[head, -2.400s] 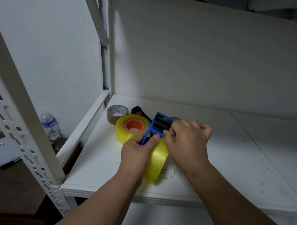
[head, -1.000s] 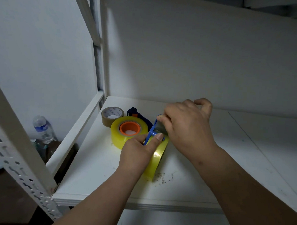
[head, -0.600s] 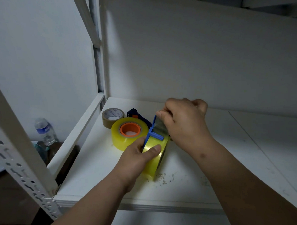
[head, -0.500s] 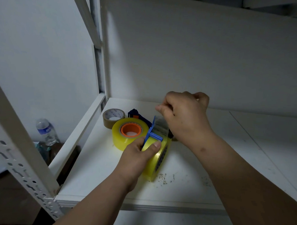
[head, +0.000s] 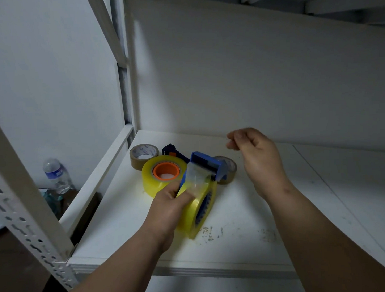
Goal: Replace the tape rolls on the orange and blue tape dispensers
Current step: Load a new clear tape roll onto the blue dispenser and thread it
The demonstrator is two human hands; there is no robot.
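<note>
Blue dispenser: the blue tape dispenser (head: 206, 167) stands near the middle of the white shelf (head: 244, 211), its new yellow-clear roll (head: 200, 207) on edge, so the tape can feed up over the roller.
Tape end: a clear strip (head: 197, 178) lies from the roll up to the dispenser's head, probably threaded, though the film is hard to see.
Left hand: the left hand (head: 169, 203) wraps roll and frame, thumb pressed on the strip, steadying both.
Right hand: the right hand (head: 256, 156) hovers to the right, fingers loosely curled, holding nothing visible.
Orange dispenser: the orange hub (head: 166, 171) sits inside a second yellow roll (head: 161, 179), flat, just left.
Spent rolls: one brown roll (head: 143, 153) lies far left; another (head: 228, 169) behind the dispenser.
</note>
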